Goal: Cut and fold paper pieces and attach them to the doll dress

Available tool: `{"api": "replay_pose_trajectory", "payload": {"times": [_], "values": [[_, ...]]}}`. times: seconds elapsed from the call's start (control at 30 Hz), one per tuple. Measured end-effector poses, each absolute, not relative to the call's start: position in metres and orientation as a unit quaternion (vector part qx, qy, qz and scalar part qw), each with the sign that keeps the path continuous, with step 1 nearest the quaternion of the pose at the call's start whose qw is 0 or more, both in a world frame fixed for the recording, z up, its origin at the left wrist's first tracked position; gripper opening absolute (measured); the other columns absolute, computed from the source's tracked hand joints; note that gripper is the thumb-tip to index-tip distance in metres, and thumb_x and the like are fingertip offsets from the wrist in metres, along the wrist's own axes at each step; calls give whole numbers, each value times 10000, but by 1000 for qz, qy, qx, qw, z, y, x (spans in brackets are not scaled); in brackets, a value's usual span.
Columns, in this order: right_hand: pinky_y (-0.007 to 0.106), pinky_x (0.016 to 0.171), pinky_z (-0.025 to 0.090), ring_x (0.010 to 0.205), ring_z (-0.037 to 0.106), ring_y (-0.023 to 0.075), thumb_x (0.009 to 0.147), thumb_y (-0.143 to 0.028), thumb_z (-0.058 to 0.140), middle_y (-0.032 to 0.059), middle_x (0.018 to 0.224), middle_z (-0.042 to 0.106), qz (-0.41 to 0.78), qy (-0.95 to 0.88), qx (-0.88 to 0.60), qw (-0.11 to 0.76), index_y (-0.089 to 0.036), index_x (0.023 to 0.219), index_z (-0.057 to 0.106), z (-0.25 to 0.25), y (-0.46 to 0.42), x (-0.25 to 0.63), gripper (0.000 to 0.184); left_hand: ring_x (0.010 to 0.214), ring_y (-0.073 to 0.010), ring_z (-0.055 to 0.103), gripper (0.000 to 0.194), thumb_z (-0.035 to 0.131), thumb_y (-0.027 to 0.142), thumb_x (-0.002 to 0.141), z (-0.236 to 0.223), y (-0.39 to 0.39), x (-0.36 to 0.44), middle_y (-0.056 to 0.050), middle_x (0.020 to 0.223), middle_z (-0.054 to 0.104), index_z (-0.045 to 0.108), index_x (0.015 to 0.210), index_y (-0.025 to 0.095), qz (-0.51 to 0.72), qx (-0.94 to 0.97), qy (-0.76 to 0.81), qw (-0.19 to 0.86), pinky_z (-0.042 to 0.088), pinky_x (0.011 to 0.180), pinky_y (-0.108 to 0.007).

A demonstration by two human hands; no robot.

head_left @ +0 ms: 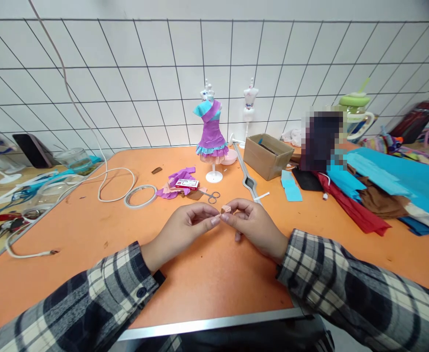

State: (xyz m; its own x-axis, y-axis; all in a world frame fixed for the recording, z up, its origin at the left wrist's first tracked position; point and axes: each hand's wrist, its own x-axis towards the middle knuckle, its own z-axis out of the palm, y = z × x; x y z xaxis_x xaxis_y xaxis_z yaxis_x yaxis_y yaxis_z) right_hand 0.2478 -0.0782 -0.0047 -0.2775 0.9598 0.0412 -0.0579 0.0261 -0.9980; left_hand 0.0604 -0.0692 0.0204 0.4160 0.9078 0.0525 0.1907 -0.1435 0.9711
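Sm. peach pc. (226, 209), thin-looking (paper or cloth, can't tell which), w/ a darker brownish patch on the side twd. the left hand (185, 227), appears bunched or folded into a compact bit, though exact folds are too sm. to make out. It's pinched betw. the fingertips of both hands, its wider, paler end poking up past the thumb & index of the right hand (256, 225), a narrower bit running down twd. the left thumb tip. Sits approx. mid-view, seemingly held up over the near half of the bench (214, 283), lower part mostly hidden by fingers.
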Motion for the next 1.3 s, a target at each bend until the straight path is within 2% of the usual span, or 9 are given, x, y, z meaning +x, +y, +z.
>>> {"api": "replay_pose_trajectory", "payload": {"times": [0.17, 0.3, 0.47, 0.63, 0.73, 0.83, 0.97, 1.17, 1.3], "values": [[190, 422, 487, 579, 521, 73, 759, -413, 716, 0, 966, 566, 577, -571, -375, 448, -243, 1096, 548, 0, -80, 250, 413, 749, -167, 621, 218, 675, 377, 792, 23, -71, 60, -33, 767, 688, 690, 771, 161, 355, 693, 413, 473, 496, 738, -284], [234, 642, 546, 816, 571, 112, 760, -313, 721, 64, 1238, 519, 574, -612, -314, 443, -298, 1324, 438, 5, -80, 256, 631, 750, -156, 613, 218, 646, 370, 820, 21, -71, 57, -25, 768, 681, 695, 792, 158, 351, 676, 405, 506, 478, 740, -271], [252, 636, 525, 901, 583, 159, 867, -350, 580, 85, 1208, 581, 551, -624, -333, 443, -234, 1217, 569, 5, -75, 260, 368, 797, -167, 620, 201, 658, 349, 816, 22, -71, 57, -37, 798, 692, 706, 806, 154, 348, 665, 409, 519, 468, 775, -281], [233, 599, 490, 872, 604, 169, 819, -317, 652, 71, 996, 653, 368, -721, -379, 449, -193, 885, 694, 9, -75, 259, 146, 766, -158, 608, 218, 662, 361, 816, 21, -71, 57, -35, 766, 679, 710, 768, 154, 335, 656, 376, 562, 467, 768, -279], [227, 575, 496, 835, 601, 153, 844, -291, 619, 73, 1013, 648, 302, -751, -368, 458, -203, 987, 684, 11, -76, 262, 181, 760, -160, 599, 216, 656, 355, 821, 20, -70, 56, -37, 760, 673, 714, 773, 153, 330, 653, 369, 574, 462, 770, -283], [252, 616, 531, 866, 596, 157, 819, -254, 638, 81, 1144, 615, 231, -787, -338, 462, -235, 1200, 608, 12, -76, 266, 383, 756, -159, 589, 216, 644, 346, 828, 20, -70, 56, -37, 760, 663, 709, 782, 144, 325, 648, 376, 577, 457, 765, -282], [277, 686, 542, 948, 610, 184, 815, -211, 631, 70, 1054, 643, 141, -807, -316, 479, -225, 905, 703, 12, -76, 267, 116, 739, -137, 575, 210, 632, 331, 837, 21, -70, 56, -19, 748, 641, 687, 782, 135, 317, 656, 368, 579, 452, 752, -258], [229, 566, 498, 854, 629, 169, 775, -221, 599, 71, 956, 660, 329, -718, -398, 466, -181, 731, 646, 12, -75, 260, 75, 755, -146, 601, 187, 639, 329, 827, 20, -72, 60, -19, 774, 669, 672, 802, 148, 295, 712, 395, 500, 469, 746, -264], [215, 459, 463, 537, 540, 99, 767, -250, 552, -10, 699, 585, 490, -646, -428, 399, -184, 747, 574, 9, -75, 256, 72, 811, -166, 642, 166, 614, 312, 845, 21, -74, 62, -34, 842, 715, 693, 847, 166, 287, 774, 406, 392, 493, 785, -283]]}}
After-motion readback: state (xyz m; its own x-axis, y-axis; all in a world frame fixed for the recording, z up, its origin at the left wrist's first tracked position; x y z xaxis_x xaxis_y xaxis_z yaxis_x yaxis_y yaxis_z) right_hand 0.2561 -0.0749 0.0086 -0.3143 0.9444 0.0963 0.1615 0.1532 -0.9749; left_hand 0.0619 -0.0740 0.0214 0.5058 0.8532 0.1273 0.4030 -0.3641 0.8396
